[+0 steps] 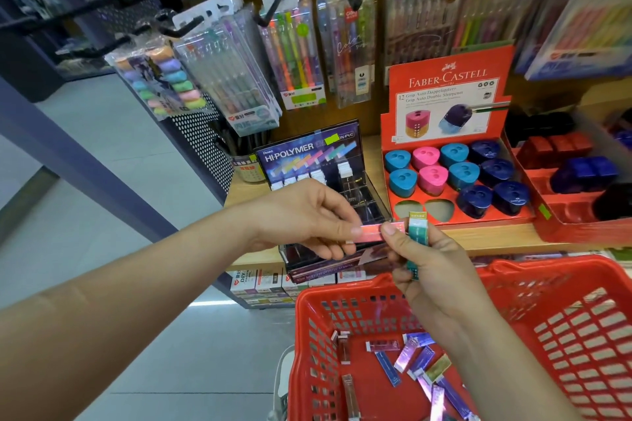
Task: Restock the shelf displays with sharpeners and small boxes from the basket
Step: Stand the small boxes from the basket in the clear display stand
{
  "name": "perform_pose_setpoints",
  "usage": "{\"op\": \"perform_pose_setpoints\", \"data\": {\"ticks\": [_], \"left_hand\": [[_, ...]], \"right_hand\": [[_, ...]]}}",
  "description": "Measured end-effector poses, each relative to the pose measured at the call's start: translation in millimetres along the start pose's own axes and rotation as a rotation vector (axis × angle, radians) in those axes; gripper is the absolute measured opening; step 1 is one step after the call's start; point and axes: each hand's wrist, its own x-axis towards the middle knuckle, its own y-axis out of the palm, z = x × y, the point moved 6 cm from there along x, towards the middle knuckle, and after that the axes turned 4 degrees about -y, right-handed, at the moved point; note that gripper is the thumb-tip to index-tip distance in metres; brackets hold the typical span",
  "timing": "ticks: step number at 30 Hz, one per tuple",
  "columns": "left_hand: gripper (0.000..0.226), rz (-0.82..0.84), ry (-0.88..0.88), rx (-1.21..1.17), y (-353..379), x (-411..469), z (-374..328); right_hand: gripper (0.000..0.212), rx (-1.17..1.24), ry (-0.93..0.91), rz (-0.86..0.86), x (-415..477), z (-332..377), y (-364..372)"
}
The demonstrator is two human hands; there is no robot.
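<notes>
My left hand (307, 215) pinches one end of a slim pink box (371, 232) in front of the shelf. My right hand (427, 267) pinches the other end of that box with its thumb and also grips a green box (418, 225) upright in its fingers. Right behind them stands the dark Hi-Polymer display (318, 161), with a few white-ended boxes in its back slots. The red basket (581, 284) sits below, holding several more slim boxes (410, 359). The red Faber-Castell sharpener tray (444, 89) holds several blue, pink and dark sharpeners and has two bare slots at its front left.
Packs of pens (294, 51) hang on black hooks above the shelf. A second red tray (581, 202) with dark sharpeners stands at the right. Boxed stock (260, 284) lines the lower shelf. A dark perforated panel (201, 133) and grey floor lie to the left.
</notes>
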Motion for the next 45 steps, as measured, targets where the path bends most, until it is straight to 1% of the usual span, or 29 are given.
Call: {"op": "perform_pose_setpoints", "data": {"ticks": [2, 5, 8, 9, 11, 17, 24, 29, 36, 41, 45], "left_hand": [[0.016, -0.041, 0.019, -0.022, -2, 1, 1], [0.012, -0.219, 0.099, 0.035, -24, -6, -11], [0.005, -0.455, 0.185, 0.262, -63, -24, -29], [0.004, -0.505, 0.199, 0.330, -73, -30, -34], [0.004, -0.555, 0.214, 0.452, -86, -37, -39], [0.011, -0.607, 0.151, 0.884, -79, -26, -25], [0.021, -0.645, 0.208, 1.114, -70, -11, -9], [0.017, -0.616, 0.263, 1.233, -59, -8, -6], [0.013, -0.607, 0.348, 1.211, -58, -7, -6], [0.015, -0.567, 0.266, 1.043, -70, -7, 0], [0.017, -0.540, 0.256, 1.038, -67, -5, 7]], "right_hand": [[0.015, 0.009, 0.019, 0.004, -1, -1, 1], [0.017, 0.069, 0.083, -0.008, 0, -3, 2], [0.021, 0.174, 0.129, -0.015, 1, -5, 0], [0.022, 0.186, 0.128, -0.003, 2, -5, 0], [0.021, 0.205, 0.121, 0.025, 2, -4, -1], [0.017, 0.131, 0.087, 0.065, -2, 1, 0], [0.015, 0.088, 0.067, 0.068, -2, -1, 0], [0.014, 0.066, 0.071, 0.081, -3, 0, 4], [0.014, 0.051, 0.097, 0.124, -4, -6, 8], [0.010, 0.050, 0.130, 0.097, -3, -10, 6], [0.015, 0.058, 0.143, 0.107, -4, -12, 5]]}}
